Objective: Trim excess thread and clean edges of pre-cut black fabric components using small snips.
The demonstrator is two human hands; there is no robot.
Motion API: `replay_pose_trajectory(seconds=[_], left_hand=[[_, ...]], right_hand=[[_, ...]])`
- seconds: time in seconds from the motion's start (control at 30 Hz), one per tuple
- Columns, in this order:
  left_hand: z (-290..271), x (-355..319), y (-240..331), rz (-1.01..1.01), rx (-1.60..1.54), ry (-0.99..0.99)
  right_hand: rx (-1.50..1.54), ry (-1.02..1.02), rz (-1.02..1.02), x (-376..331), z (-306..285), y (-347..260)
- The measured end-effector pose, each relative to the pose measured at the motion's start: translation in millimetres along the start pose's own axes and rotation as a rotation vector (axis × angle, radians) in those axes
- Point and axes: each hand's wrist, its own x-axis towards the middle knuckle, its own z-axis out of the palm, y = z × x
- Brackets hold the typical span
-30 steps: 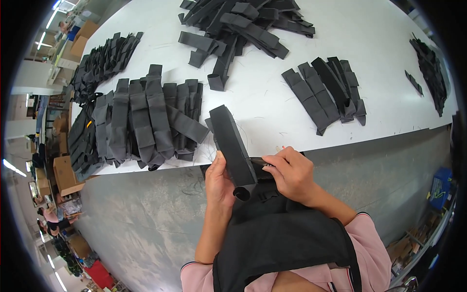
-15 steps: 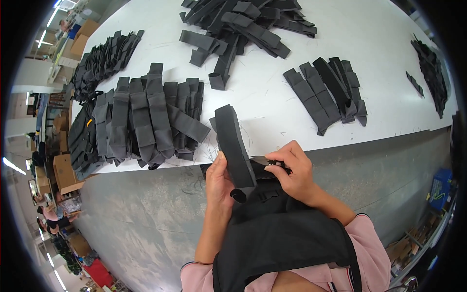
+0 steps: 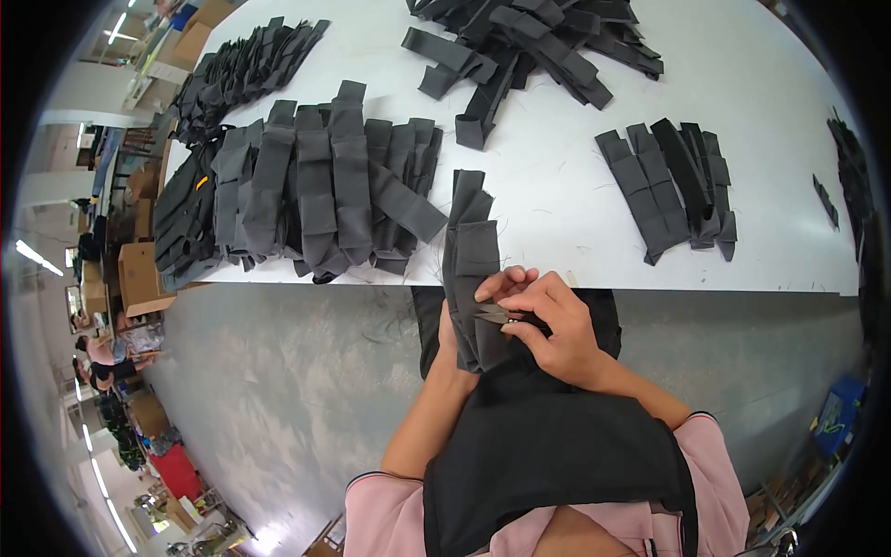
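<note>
Held upright in my left hand (image 3: 452,336) is a dark grey folded fabric strip (image 3: 471,255) with stitched sections. That hand grips it from behind and below, so most of its fingers are hidden. My right hand (image 3: 557,330) is closed on small thread snips (image 3: 497,317), their metal blades pointing left against the strip's face. Some fingertips show at the strip's right edge, just above the blades. Both hands are in front of the white table's near edge, over my black apron (image 3: 557,446).
On the white table (image 3: 548,204), similar strips (image 3: 316,186) lie in rows at the left. A loose heap (image 3: 548,46) is at the back, a smaller group (image 3: 670,190) at the right. Thread ends are scattered about. Cardboard boxes (image 3: 144,278) stand beyond the left end.
The strip has turned to show its sectioned face and stands more upright. My right hand has brought the snips leftward onto it. The whole view has shifted, moving the table's things rightward.
</note>
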Motion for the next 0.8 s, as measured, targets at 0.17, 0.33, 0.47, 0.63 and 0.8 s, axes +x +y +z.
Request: replay_pose_trajectory(seconds=[0.17,0.33,0.47,0.63,0.8], left_hand=[[7.4,-5.9,-0.5,-0.074,-0.024,-0.043],[25.8,-4.2,-10.4,0.069,0.432,0.291],[4.2,0.9,-10.7,0.094,0.277,0.152],[-2.5,-1.9,-2.0,0.056,0.189,0.164],[19.4,-11.8,-5.9,0.184,0.906,0.443]], right_hand=[[0.057,-0.038,-0.087,5.8,6.1,-0.8],[0.018,-0.013,-0.141,9.1,10.1,-5.2],[-0.055,0.009,-0.177,5.4,12.2,-6.0],[-0.007,0.015,-0.110,2.2,3.0,-8.1],[0.358,-0.195,0.330,7.3,9.6,-3.4]])
